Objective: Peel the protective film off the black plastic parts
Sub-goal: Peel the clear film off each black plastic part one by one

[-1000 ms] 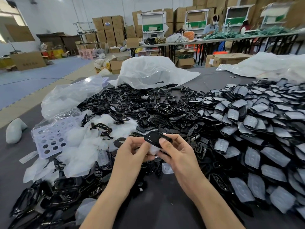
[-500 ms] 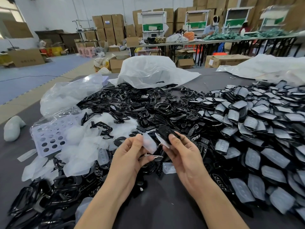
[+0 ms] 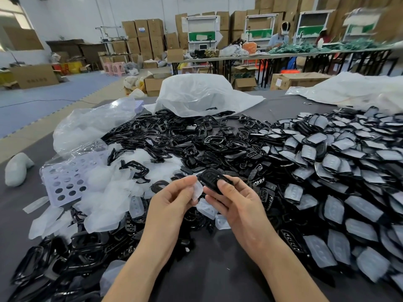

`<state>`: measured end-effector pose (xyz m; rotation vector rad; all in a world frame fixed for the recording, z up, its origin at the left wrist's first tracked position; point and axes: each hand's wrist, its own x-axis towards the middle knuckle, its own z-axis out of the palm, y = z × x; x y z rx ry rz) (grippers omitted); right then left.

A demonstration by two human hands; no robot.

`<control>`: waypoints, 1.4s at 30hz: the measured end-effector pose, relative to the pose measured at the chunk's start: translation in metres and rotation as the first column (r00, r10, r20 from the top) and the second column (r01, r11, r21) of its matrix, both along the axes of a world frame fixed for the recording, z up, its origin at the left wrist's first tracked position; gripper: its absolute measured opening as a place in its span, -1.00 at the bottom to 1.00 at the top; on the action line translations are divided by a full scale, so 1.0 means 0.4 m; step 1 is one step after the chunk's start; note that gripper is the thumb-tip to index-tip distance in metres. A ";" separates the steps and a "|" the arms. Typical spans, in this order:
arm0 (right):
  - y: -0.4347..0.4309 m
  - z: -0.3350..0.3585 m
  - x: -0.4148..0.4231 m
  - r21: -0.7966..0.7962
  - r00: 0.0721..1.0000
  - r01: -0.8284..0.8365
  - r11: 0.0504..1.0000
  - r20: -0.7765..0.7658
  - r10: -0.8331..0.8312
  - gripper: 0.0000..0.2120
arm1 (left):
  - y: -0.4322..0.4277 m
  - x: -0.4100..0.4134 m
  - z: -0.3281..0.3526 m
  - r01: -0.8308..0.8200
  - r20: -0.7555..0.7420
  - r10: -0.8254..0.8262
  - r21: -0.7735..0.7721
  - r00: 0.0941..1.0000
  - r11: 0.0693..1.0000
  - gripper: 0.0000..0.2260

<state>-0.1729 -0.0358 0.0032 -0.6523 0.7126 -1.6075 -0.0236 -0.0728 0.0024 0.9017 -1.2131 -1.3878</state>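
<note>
Grey cloth covers the worktable (image 3: pixel 218 271) in a warehouse room stacked with cardboard boxes. Both forearms reach in from the bottom edge and the hands meet above the middle of the table.

The left hand (image 3: pixel 172 203) is raised with its palm turned inward, and its thumb and fingertips pinch a small translucent film (image 3: pixel 197 190). The right hand (image 3: pixel 237 208) holds the black plastic part (image 3: pixel 209 178) in a narrow grip. Its thumb lies on the part's near right end and its fingers curl underneath, so the glossy face tilts up toward the camera.

A second ago the film showed only as a pale sliver under the part, with both thumbs close against it. Half a second ago the left hand had drawn the film out to the left, clear of the part's face. The hands have since come closer together and sit a little higher over the pile.

The film lies just beside the part's lower left edge, between the two thumbs. Whether it still clings there cannot be told.

A heap of peeled films (image 3: pixel 104 197) lies on the left beside a perforated lilac tray (image 3: pixel 63 182). Bare black frames (image 3: pixel 185 138) spread behind the hands, and film-covered parts (image 3: pixel 340 162) are piled on the right.
</note>
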 end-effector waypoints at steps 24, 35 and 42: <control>-0.012 -0.023 0.000 0.138 0.966 0.219 0.966 -0.172 -0.195 -0.91 | 0.029 -0.021 0.008 0.065 0.199 -0.020 -0.219 0.980 0.974 -0.92; 0.012 -0.008 0.019 0.022 0.951 0.076 0.997 -0.303 -0.066 -0.85 | 0.019 -0.016 -0.005 -0.105 0.251 0.178 -0.278 0.951 0.955 -0.93; 0.009 -0.009 0.024 -0.025 0.968 0.004 1.000 -0.252 -0.011 -0.69 | 0.017 -0.021 0.001 -0.159 0.120 0.186 -0.205 0.975 0.966 -0.85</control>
